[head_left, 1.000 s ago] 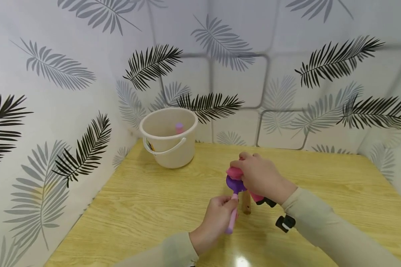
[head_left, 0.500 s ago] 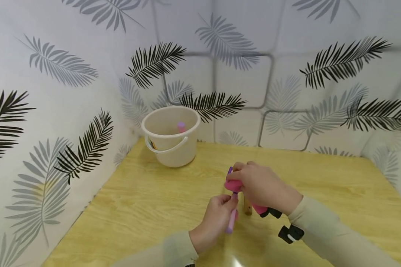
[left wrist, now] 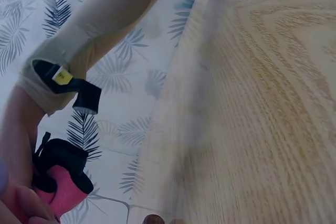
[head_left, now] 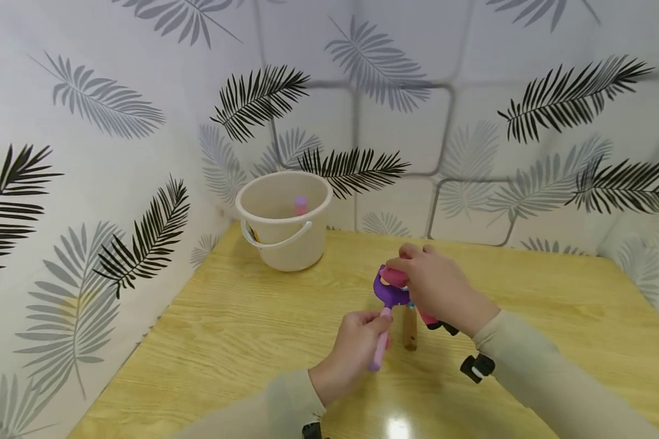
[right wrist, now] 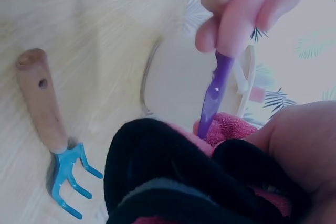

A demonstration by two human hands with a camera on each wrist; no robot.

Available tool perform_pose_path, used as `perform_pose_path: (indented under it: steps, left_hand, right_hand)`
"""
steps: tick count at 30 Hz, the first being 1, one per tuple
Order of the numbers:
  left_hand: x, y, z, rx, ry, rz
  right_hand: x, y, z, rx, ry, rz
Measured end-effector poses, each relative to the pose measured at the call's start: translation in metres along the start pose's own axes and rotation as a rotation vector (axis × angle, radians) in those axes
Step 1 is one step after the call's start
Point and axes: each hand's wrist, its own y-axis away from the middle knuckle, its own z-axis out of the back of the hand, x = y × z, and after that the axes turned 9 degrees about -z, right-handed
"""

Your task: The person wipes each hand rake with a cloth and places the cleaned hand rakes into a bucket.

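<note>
In the head view my left hand (head_left: 351,347) grips the lilac handle of a small purple toy shovel (head_left: 390,297), its head pointing away from me. My right hand (head_left: 436,283) holds a pink cloth (head_left: 395,277) with black edging against the shovel's head. Seen edge-on in the right wrist view, the purple blade (right wrist: 214,95) runs down into the cloth's folds. Beside it on the table lies a hand rake (head_left: 410,329) with a wooden handle; its blue tines (right wrist: 68,174) show in the right wrist view. The right fingers partly cover the shovel's head.
A cream bucket (head_left: 293,247) with a white handle stands at the table's back left, a pink-and-lilac object (head_left: 301,206) inside it. Feather-patterned walls close off the back and left of the wooden table (head_left: 241,329).
The right hand with the cloth has come toward me along the shovel's head, then gone back away. The shovel's head turned edge-on and then flat again. The left hand keeps its grip.
</note>
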Motion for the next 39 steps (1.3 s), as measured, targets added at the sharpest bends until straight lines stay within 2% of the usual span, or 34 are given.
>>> perform_pose_path:
  steps: [6, 11, 16, 24, 30, 34, 39]
  left_hand:
    - [0.0, -0.002, 0.002, -0.004, -0.003, 0.012]
    - [0.0, -0.004, 0.0, -0.013, -0.007, -0.013]
    - [0.001, -0.005, -0.004, -0.001, 0.01, -0.019]
    - [0.004, -0.003, -0.007, -0.014, 0.008, 0.01]
    - [0.006, -0.001, -0.009, -0.006, -0.008, 0.02]
    - [0.004, -0.004, -0.007, -0.022, -0.016, -0.002]
    - [0.002, -0.008, -0.004, -0.039, -0.019, -0.024]
  right_hand:
    - [0.008, 0.017, 0.004, -0.018, -0.09, 0.006]
    - [0.019, 0.034, 0.007, -0.028, -0.157, -0.003]
    - [0.018, 0.046, 0.004, -0.056, -0.191, -0.025]
    - [-0.007, 0.048, -0.005, -0.052, -0.153, -0.112]
    - [-0.019, 0.045, -0.006, -0.013, -0.142, -0.161]
    - [-0.015, 0.041, -0.004, -0.008, -0.133, -0.161]
    - [0.002, 0.045, -0.002, -0.027, -0.135, -0.098]
